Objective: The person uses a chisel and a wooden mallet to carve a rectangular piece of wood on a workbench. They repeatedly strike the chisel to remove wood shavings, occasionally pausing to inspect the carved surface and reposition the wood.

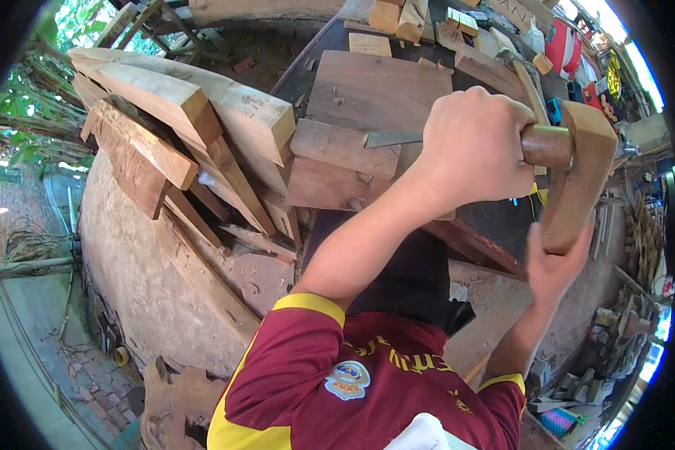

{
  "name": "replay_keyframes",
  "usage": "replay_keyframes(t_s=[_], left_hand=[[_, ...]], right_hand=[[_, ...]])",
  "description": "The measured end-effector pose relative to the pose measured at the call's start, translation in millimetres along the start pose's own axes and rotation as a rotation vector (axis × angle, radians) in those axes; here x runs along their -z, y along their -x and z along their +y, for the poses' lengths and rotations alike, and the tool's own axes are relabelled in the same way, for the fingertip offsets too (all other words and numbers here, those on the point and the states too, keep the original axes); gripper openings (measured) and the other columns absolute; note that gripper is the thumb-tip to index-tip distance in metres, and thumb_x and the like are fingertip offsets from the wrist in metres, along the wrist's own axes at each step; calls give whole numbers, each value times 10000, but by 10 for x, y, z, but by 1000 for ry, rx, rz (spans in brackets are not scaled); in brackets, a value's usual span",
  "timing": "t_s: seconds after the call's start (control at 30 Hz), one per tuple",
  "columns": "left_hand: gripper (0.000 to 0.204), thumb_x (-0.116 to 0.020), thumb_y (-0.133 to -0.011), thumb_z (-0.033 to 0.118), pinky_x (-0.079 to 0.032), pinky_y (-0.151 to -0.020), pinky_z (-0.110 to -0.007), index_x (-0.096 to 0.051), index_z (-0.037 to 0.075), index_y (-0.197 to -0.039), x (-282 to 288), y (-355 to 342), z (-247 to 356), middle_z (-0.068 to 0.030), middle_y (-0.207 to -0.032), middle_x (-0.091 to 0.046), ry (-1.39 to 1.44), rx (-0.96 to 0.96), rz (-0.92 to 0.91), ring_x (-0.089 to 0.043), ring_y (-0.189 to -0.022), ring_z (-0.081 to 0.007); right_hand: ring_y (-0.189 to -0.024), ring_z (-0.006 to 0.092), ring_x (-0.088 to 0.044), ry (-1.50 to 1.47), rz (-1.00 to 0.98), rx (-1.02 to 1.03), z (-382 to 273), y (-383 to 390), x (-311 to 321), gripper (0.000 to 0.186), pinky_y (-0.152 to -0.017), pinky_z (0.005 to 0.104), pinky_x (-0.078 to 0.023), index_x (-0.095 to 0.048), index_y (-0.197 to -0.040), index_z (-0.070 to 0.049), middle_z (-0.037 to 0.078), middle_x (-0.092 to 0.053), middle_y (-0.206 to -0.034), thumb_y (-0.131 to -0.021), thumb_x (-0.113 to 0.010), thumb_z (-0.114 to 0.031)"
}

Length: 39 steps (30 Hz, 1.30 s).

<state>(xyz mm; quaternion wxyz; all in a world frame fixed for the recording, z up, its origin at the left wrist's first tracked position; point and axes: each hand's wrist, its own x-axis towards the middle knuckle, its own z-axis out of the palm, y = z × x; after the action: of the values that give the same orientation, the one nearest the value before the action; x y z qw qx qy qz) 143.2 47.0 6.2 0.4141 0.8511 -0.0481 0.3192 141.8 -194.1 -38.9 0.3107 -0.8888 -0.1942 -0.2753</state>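
Note:
My left hand is closed in a fist around a chisel. The round wooden butt of the chisel handle sticks out to the right of the fist. To its left a flat grey blade reaches a brown wood block, which rests on wide boards. My right hand, slightly blurred, grips the lower end of a wooden mallet. The mallet stands roughly upright, its upper part right at the handle's butt; whether they touch I cannot tell. The fist hides the rest of the chisel handle.
A broad brown board lies on the dark bench. Long timber pieces lean at the left. Offcuts and a hammer crowd the far right of the bench, near a red and white item. Wood scraps lie at lower right.

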Motion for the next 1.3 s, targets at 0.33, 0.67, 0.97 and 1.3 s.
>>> replay_keyframes(t_s=[0.33, 0.67, 0.97, 1.3], left_hand=[[199, -650, -525, 176, -504, -591, -419, -680, 102, -707, -61, 34, 13, -155, -615, -599, -27, -1, -67, -601, -635, -376], [184, -656, -538, 185, -496, -591, -414, -662, 92, -697, -90, 20, 27, -153, -620, -590, -75, -19, -73, -593, -645, -386], [170, -650, -533, 169, -496, -596, -416, -648, 86, -682, -61, 12, 9, -158, -627, -589, -50, 13, -80, -594, -654, -380], [227, -651, -527, 176, -509, -597, -406, -702, 123, -742, -103, 7, 11, -147, -624, -612, -82, 4, -77, -608, -643, -365]], right_hand=[[-1109, 259, -544, -119, -26, 68, -188, 100, -130, 666, -964, 361, -417, -404, -1301, 27, 172, -518, -1254, -737, -751, -45], [-1112, 275, -523, 0, 37, -8, 33, 176, -142, 658, -972, 404, -399, -445, -1259, 1, 155, -529, -1187, -688, -767, -68], [-1140, 324, -523, -807, 680, -502, 51, -63, -55, 813, -1016, 409, -358, -341, -1368, -16, 186, -501, -1269, -676, -764, -70], [-1035, 253, -569, -528, 465, -402, 218, -87, 219, 672, -880, 370, -464, -413, -1259, 5, 170, -556, -1157, -679, -751, -28]])
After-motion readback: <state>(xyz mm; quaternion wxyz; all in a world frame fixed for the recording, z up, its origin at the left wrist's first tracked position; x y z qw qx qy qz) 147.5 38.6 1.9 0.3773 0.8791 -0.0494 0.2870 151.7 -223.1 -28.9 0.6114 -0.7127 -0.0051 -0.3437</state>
